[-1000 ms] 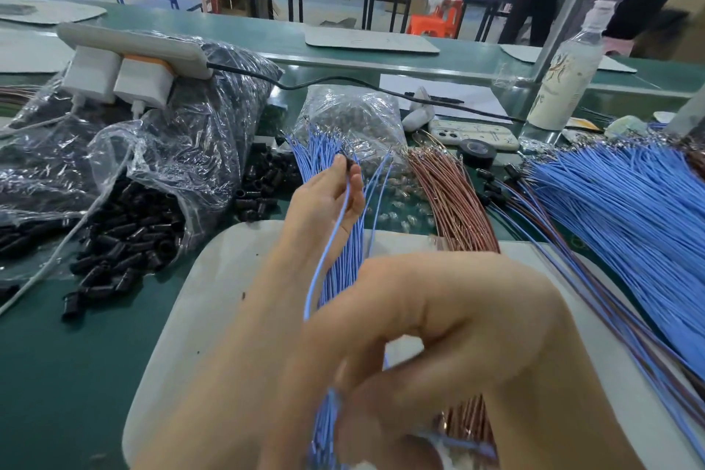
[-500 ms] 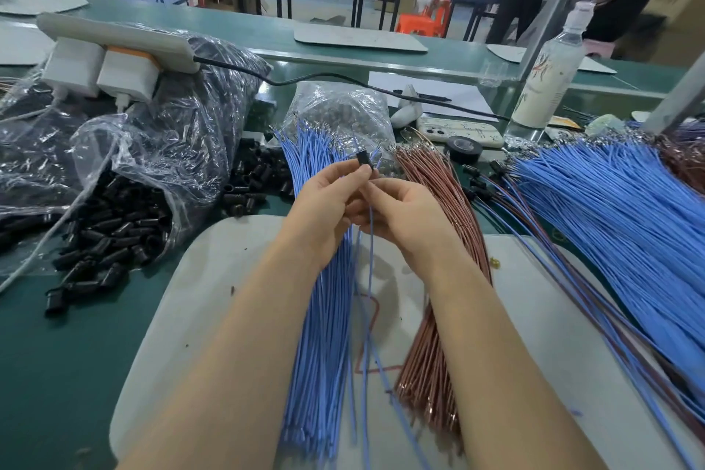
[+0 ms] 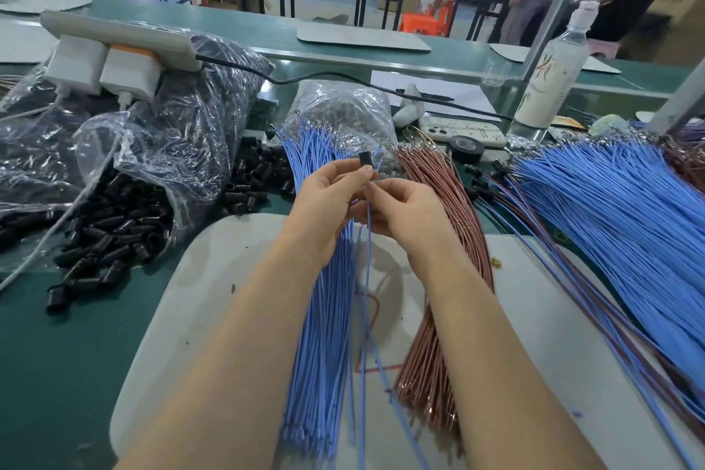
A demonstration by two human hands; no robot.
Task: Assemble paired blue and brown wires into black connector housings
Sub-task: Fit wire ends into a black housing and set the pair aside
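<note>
1. Many loose black connector housings (image 3: 103, 237) are spilling from a clear plastic bag (image 3: 171, 133) at the far left of the green surface (image 3: 57, 355). A white power strip (image 3: 118, 36) is lying on top of the bag.
2. One bundle of blue wires (image 3: 324, 317) is lying on the white mat (image 3: 213, 279), partly under the left forearm.
3. The left hand (image 3: 324, 198) is holding one black housing (image 3: 365, 160) above the mat. Its fingers (image 3: 358, 175) are pinching the housing upright at its lower end.
4. The right hand (image 3: 404, 210) is touching the left hand. Its fingers (image 3: 381, 189) are pinching a single blue wire (image 3: 368, 259) just under the housing, and the wire is hanging down between both forearms. I cannot tell if the wire end is already inside the housing.
5. One bundle of brown wires (image 3: 450, 240) is lying on the mat under the right forearm.
6. A black tape roll (image 3: 466, 146) and a phone (image 3: 457, 132) are lying behind this bundle, and a bottle (image 3: 553, 76) is standing near them.
7. A big heap of blue wires (image 3: 610, 221) is spreading at the far right.
</note>
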